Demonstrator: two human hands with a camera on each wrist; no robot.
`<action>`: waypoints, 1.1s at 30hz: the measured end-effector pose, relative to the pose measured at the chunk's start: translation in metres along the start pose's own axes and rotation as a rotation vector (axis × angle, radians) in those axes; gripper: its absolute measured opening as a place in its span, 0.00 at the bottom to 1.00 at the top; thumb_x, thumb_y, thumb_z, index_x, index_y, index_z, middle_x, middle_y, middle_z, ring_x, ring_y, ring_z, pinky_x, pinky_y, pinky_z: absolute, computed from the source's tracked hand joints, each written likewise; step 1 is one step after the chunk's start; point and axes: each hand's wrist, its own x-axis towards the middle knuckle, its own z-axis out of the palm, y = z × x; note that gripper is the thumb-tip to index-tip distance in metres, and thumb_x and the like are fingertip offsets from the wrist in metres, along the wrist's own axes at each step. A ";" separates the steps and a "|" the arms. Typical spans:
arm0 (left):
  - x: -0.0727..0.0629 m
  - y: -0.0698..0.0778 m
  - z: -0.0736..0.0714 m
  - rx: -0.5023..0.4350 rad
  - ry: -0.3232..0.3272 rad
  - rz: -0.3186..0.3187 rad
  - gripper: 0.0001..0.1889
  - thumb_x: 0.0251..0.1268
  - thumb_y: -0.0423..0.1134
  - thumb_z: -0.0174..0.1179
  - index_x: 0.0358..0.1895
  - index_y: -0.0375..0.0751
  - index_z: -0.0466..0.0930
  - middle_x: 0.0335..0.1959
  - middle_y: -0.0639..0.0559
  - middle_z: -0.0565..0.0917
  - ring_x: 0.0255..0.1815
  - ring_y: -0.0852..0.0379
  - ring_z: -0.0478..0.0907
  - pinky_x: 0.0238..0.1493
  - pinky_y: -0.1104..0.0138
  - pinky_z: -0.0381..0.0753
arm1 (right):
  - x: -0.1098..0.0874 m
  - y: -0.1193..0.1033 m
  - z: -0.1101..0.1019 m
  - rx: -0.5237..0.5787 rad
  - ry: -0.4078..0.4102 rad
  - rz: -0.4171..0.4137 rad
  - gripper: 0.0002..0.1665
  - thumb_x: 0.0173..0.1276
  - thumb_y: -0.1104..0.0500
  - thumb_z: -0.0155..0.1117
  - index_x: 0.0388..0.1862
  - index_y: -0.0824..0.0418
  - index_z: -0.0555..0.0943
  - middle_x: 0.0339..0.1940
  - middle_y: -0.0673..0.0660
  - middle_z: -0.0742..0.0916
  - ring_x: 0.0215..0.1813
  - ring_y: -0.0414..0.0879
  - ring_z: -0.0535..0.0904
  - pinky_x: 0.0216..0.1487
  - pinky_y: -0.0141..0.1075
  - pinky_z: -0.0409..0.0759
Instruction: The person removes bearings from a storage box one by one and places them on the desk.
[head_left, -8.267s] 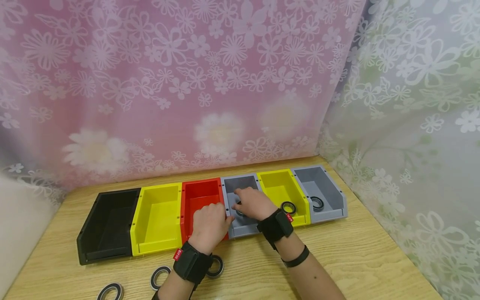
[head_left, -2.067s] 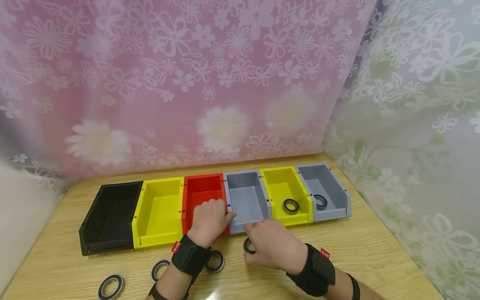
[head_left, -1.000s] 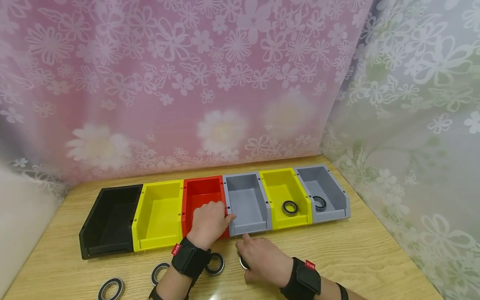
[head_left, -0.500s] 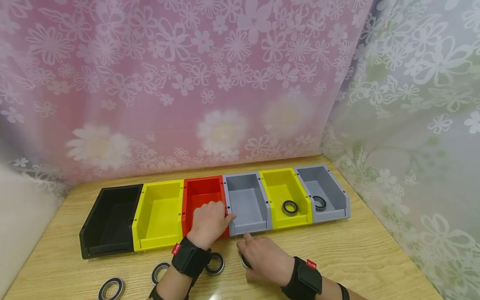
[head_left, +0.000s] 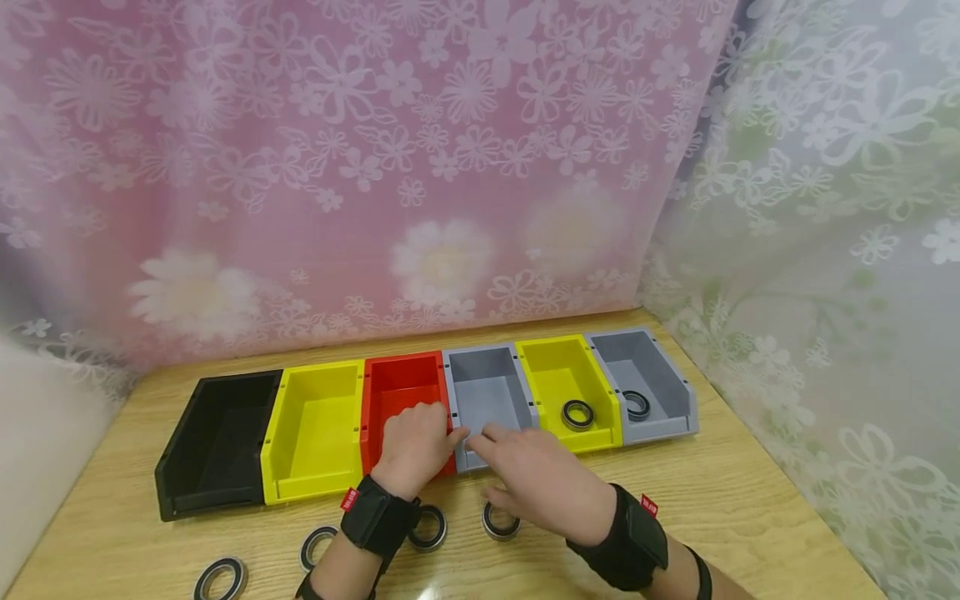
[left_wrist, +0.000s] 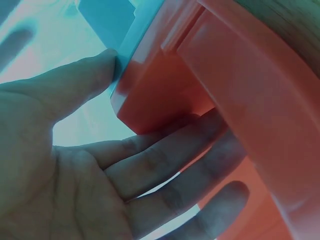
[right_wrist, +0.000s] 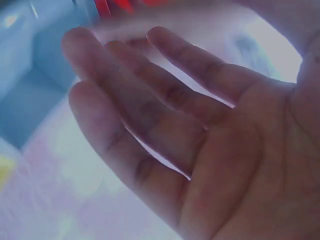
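Right hand [head_left: 551,483] unclenched above ball bearing [head_left: 496,534]

Its fingers are extended, free of any grip; the bearing is seen flat on the table [head_left: 720,508] before the gray bin [head_left: 487,392]. At the adjoining red bin [head_left: 405,375], the left hand [head_left: 416,446] is positioned, fingers uncurled.

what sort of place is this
Probably an improvised indoor sorting spot: a row of coloured bins on a wood-grain table, loose bearing-like rings lying in front, and floral cloth hung behind.
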 end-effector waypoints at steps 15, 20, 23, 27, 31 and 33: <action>0.002 0.001 0.002 0.004 -0.028 -0.026 0.24 0.59 0.49 0.76 0.19 0.44 0.70 0.11 0.53 0.62 0.12 0.55 0.64 0.15 0.68 0.61 | -0.018 0.053 -0.056 0.184 0.280 0.205 0.34 0.67 0.52 0.76 0.70 0.57 0.77 0.57 0.56 0.86 0.42 0.46 0.83 0.33 0.32 0.78; 0.001 0.001 0.001 0.006 -0.034 -0.039 0.24 0.60 0.49 0.76 0.20 0.43 0.71 0.11 0.53 0.63 0.12 0.55 0.65 0.16 0.68 0.63 | -0.027 0.067 -0.061 0.215 0.300 0.236 0.33 0.68 0.54 0.75 0.70 0.58 0.77 0.56 0.56 0.86 0.41 0.44 0.83 0.33 0.33 0.78; 0.001 0.001 0.001 0.009 -0.034 -0.042 0.23 0.60 0.49 0.76 0.21 0.43 0.71 0.11 0.52 0.64 0.13 0.54 0.66 0.16 0.67 0.65 | -0.031 0.074 -0.063 0.230 0.292 0.264 0.32 0.70 0.53 0.73 0.70 0.58 0.76 0.55 0.56 0.86 0.35 0.39 0.81 0.30 0.33 0.77; 0.001 0.001 0.002 0.011 -0.032 -0.037 0.23 0.60 0.49 0.76 0.21 0.43 0.71 0.12 0.52 0.64 0.13 0.54 0.66 0.16 0.67 0.64 | -0.037 0.082 -0.065 0.243 0.282 0.299 0.33 0.71 0.52 0.72 0.72 0.59 0.75 0.54 0.57 0.86 0.28 0.37 0.76 0.28 0.34 0.76; 0.001 0.002 0.001 0.015 -0.029 -0.035 0.24 0.60 0.49 0.76 0.20 0.43 0.70 0.11 0.53 0.63 0.12 0.55 0.65 0.16 0.68 0.62 | -0.041 0.089 -0.066 0.229 0.293 0.310 0.33 0.72 0.52 0.71 0.72 0.59 0.75 0.51 0.57 0.86 0.27 0.38 0.74 0.27 0.35 0.75; 0.000 0.003 0.000 0.018 -0.029 -0.035 0.25 0.60 0.49 0.76 0.19 0.43 0.70 0.11 0.53 0.62 0.12 0.55 0.64 0.16 0.68 0.61 | -0.042 0.091 -0.067 0.228 0.295 0.311 0.33 0.73 0.51 0.70 0.72 0.59 0.74 0.51 0.57 0.87 0.26 0.38 0.73 0.27 0.35 0.74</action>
